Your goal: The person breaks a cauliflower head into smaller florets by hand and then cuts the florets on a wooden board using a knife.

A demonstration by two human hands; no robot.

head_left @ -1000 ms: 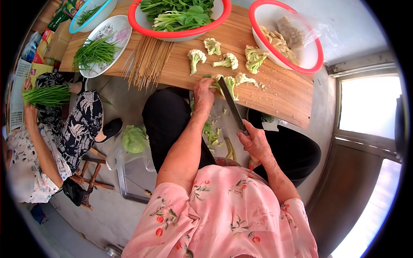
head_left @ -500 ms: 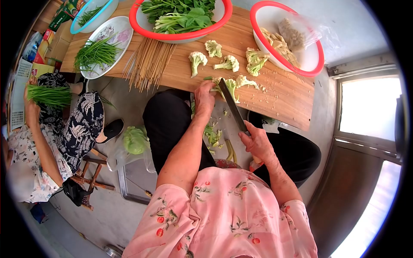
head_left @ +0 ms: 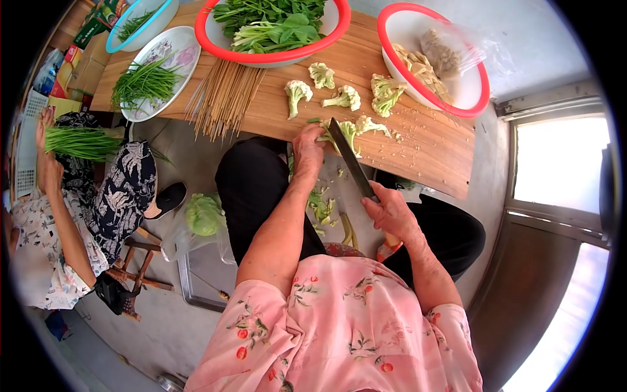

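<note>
In my right hand (head_left: 390,212) is the handle of a kitchen knife (head_left: 353,159), its dark blade slanting up and left over the front edge of the wooden table. My left hand (head_left: 307,149) is closed at that edge on a cauliflower piece (head_left: 350,136), left of the blade. The blade's tip lies over the cauliflower; whether it cuts in, I cannot tell. Right beside it rests a smaller floret (head_left: 371,125). Farther back lie several more, among them a floret (head_left: 298,95), a floret (head_left: 343,97) and a larger floret (head_left: 386,93).
A red-rimmed basin (head_left: 348,26) of leafy greens, thin wooden skewers (head_left: 225,98), an oval plate (head_left: 189,73) with chives and another red-rimmed basin (head_left: 486,91) occupy the table (head_left: 450,153). At left sits a person (head_left: 72,242) holding chives. Bagged cabbage (head_left: 204,214) and trimmings (head_left: 322,208) are below.
The view has shifted very slightly. My hands, the knife and the cauliflower stay nearly in place. At left, the other person's hands and bunch of chives have moved a little.
</note>
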